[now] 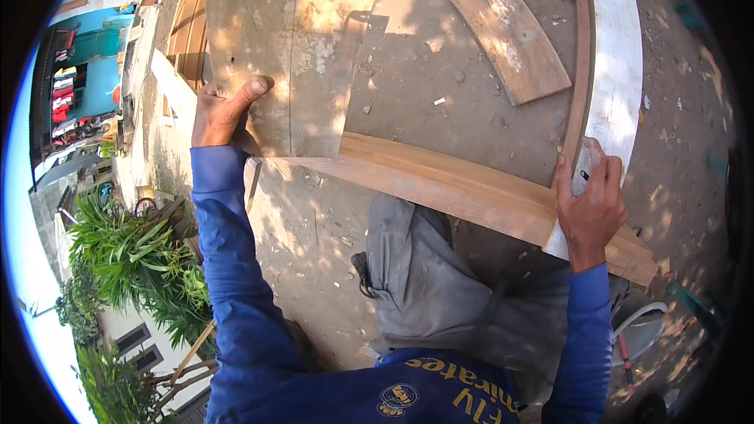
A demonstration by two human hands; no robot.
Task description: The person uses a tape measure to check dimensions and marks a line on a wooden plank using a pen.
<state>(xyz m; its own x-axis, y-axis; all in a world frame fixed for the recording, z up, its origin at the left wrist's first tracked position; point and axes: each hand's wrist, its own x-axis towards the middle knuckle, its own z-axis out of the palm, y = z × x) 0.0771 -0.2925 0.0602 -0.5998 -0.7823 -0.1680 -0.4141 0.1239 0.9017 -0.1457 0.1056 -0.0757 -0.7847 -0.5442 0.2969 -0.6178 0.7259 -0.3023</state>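
My left hand (224, 110) is closed on the left edge of a broad, flat wooden panel (322, 55), its thumb over the upper face and its other fingers mostly hidden underneath. The panel is raised at the upper left, in front of a long wooden beam (440, 177). On the right, my right hand (593, 208) is closed over the near part of a long white board (616, 39), thumb on the left side and fingers on top. A small black mark shows between thumb and fingers; I cannot tell what it is.
A narrow brown wooden strip (580, 71) runs along the white board. A loose short plank (510, 39) lies on the dirt ground (408, 71). Green plants (137, 255) stand at the left. A pale bucket-like container (640, 338) is at the lower right.
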